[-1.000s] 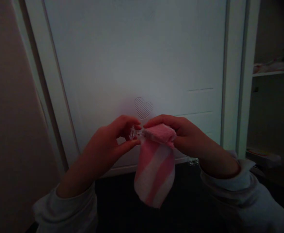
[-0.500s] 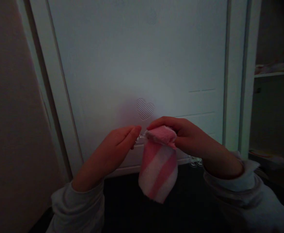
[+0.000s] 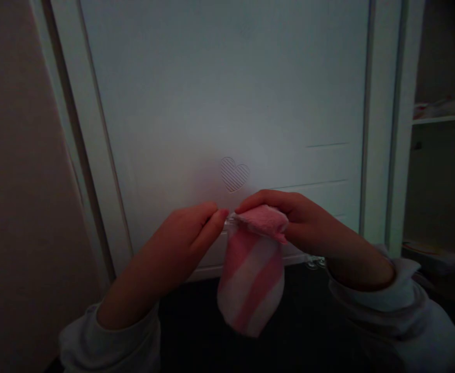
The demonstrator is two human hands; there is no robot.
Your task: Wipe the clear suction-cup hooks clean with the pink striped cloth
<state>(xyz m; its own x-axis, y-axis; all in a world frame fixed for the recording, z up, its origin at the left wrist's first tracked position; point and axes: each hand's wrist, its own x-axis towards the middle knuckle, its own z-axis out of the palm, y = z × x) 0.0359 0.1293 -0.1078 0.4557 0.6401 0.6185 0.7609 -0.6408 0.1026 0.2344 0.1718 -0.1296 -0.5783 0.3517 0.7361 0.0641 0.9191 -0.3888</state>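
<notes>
Left hand [image 3: 184,238]: thumb and finger pinched on the clear piece [image 3: 231,220], beside the cloth's [image 3: 252,280] top left corner.
Right hand [image 3: 303,217]: grip closed on the cloth's folded top.
Cloth: pink-and-white, hanging in air between the hands.
Progress: top folded over, clear piece at its corner; whether fastened, cannot tell.
Underneath: dark surface [image 3: 297,316], kind unclear.
Room: dim; white panel [image 3: 227,93] with heart [image 3: 235,175] ahead, laden shelf [image 3: 444,119] right.

left hand [image 3: 184,238]: thumb [image 3: 214,226] against curled fingers [image 3: 206,209] | right hand [image 3: 303,216]: fingers bent | 2 forearms [image 3: 357,261] angled inward
</notes>
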